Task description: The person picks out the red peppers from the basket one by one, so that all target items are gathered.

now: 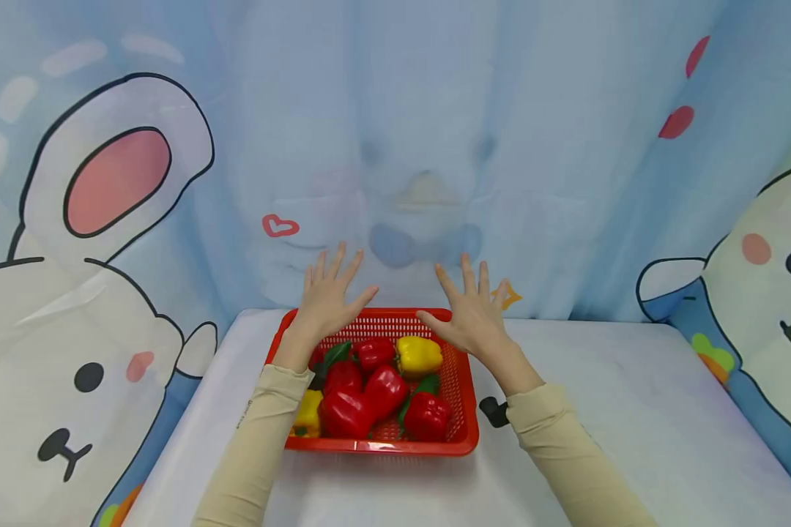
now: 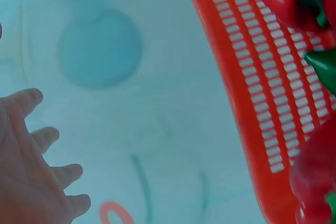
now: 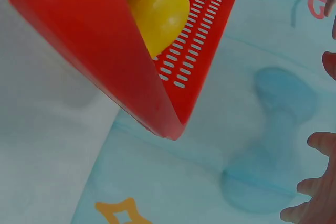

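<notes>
While the person's left hand (image 1: 328, 301) is hanging above the basket's far left corner, the right hand (image 1: 472, 316) is hovering above the far right one, both with fingers stretching straight and spreading wide, thumbs pointing toward each other, and neither is gripping anything. From the wrist views I am seeing clear space between the fingers and the rim. The red basket (image 1: 395, 447) is sitting between the two forearms on the white table (image 1: 633, 410), and inside it several red peppers (image 1: 347, 414) are lying in a loose heap. One yellow pepper (image 1: 420, 356) is resting near the far right, while another yellow one (image 1: 308, 414) is showing partly behind the left sleeve (image 1: 250, 446).
</notes>
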A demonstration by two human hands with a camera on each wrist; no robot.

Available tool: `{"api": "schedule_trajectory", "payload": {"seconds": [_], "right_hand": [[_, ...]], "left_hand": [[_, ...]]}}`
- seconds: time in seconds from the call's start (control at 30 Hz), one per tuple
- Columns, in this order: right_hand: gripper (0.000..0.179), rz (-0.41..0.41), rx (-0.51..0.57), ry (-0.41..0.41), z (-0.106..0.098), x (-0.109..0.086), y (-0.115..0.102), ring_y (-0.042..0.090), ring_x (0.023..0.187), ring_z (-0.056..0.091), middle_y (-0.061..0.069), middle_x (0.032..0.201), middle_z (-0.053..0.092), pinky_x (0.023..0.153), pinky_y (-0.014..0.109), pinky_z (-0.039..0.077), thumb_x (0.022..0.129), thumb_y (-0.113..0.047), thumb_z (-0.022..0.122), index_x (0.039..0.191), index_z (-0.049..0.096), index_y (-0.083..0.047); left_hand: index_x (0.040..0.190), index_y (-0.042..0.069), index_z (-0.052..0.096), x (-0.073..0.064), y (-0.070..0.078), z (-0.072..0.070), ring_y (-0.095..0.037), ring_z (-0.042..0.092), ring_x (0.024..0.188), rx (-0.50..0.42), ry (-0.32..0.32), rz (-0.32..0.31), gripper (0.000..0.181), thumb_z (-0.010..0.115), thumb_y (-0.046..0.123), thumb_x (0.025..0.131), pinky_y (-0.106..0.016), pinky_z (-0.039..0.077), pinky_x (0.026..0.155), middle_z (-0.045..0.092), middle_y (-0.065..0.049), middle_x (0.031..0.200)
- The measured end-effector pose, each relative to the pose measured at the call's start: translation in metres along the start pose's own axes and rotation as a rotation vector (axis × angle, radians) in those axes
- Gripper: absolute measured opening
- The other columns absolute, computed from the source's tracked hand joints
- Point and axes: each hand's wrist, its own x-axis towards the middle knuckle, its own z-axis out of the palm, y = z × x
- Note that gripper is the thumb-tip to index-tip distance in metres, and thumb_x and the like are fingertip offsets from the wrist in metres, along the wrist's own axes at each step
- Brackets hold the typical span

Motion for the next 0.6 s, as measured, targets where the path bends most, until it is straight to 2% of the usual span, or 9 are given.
{"api": "schedule_trajectory", "payload": {"seconds": [0.3,0.6], "right_hand": [[0.088,-0.016,0.025,-0.030,0.008,-0.004,-0.001,0.051,0.145,-0.003,0.022,0.163,-0.005,0.107,0.074,-0.003,0.090,-0.063,0.053,0.159,0.022,-0.019],[0.086,-0.048,0.040,-0.063,0.022,-0.008,-0.002,0.051,0.145,-0.001,0.023,0.163,-0.002,0.108,0.073,0.002,0.091,-0.061,0.055,0.159,0.022,-0.019]], "left_hand": [[0.160,0.024,0.016,-0.012,-0.041,-0.011,-0.044,0.001,0.148,0.043,0.012,-0.050,0.078,0.041,0.061,0.096,-0.065,0.001,0.113,0.004,-0.010,0.166],[0.160,0.017,0.019,-0.030,-0.081,-0.012,-0.047,0.001,0.147,0.000,0.000,-0.095,0.076,0.047,0.052,0.098,-0.066,0.001,0.112,0.004,-0.015,0.165]]}}
